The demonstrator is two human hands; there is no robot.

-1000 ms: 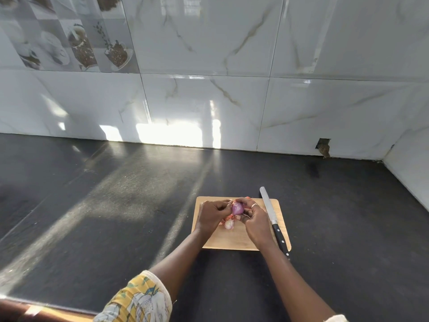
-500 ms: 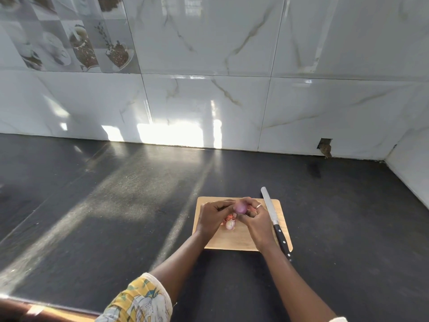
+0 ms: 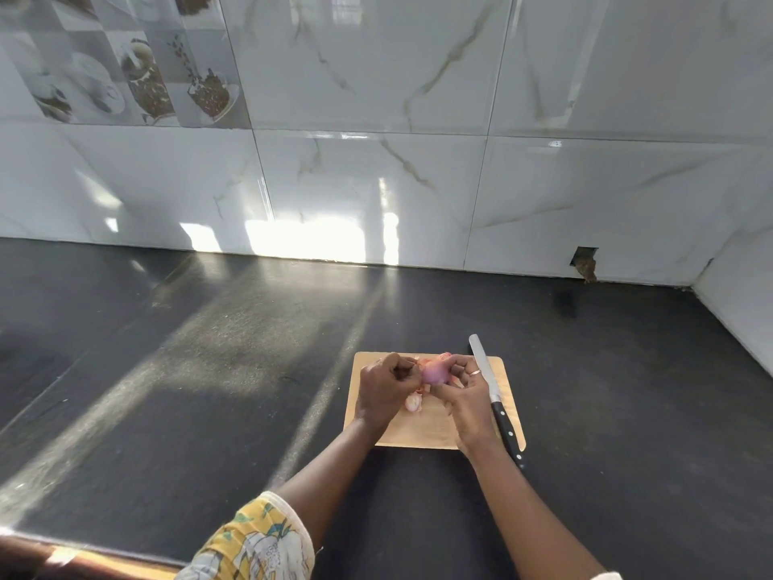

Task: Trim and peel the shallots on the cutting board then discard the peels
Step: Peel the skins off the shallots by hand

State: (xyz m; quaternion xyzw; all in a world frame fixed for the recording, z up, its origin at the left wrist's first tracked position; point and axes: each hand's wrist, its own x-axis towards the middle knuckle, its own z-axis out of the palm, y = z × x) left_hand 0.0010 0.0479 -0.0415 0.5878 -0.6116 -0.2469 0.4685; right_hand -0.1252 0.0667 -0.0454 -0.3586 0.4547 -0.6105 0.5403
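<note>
Right hand has shifted slightly right | it and left hand pinch the shallot | long axis runs left-right

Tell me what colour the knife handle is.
The knife handle is black with pale rivets, head view.

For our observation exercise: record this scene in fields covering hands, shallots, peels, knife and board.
left hand: pinches the left end of the held shallot
right hand: grips that shallot from the right
held shallot: purple, above the board
second shallot: pale, lying on the board
peels: scraps on the board by the hands
knife: lies along the board's right side, in neither hand
board: wooden, on a dark counter
</note>
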